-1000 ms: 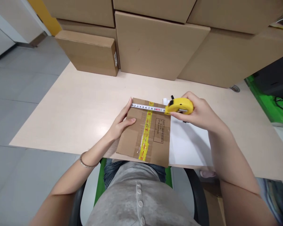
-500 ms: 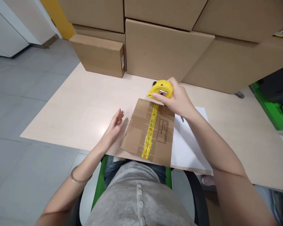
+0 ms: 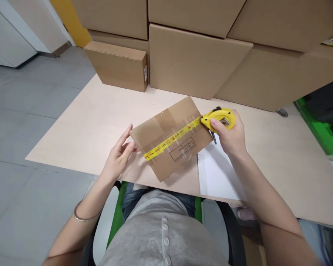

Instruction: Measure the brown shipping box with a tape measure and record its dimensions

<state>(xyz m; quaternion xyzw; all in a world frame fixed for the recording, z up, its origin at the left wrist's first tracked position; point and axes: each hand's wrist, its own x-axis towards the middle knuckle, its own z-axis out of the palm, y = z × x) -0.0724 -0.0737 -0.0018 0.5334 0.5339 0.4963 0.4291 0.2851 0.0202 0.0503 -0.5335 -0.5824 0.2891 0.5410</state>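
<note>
A flat cardboard parcel (image 3: 170, 138) with a strip of yellow printed tape lies turned at an angle on the pale table (image 3: 88, 122). My left hand (image 3: 118, 155) touches the parcel's left corner with fingers spread. My right hand (image 3: 229, 135) is closed round a yellow tape measure (image 3: 219, 117), which sits against the parcel's right corner. No blade of the tape measure shows pulled out.
A white sheet of paper (image 3: 219, 173) lies under and to the right of the parcel, with a pen (image 3: 213, 137) partly hidden by my right hand. Large cardboard boxes (image 3: 194, 59) are stacked along the table's far side, a smaller box (image 3: 118, 65) at the left.
The tape measure's blade was stretched across the parcel's top edge, then drawn back in. The parcel has been turned to lie at an angle, and both hands have shifted to its ends.
</note>
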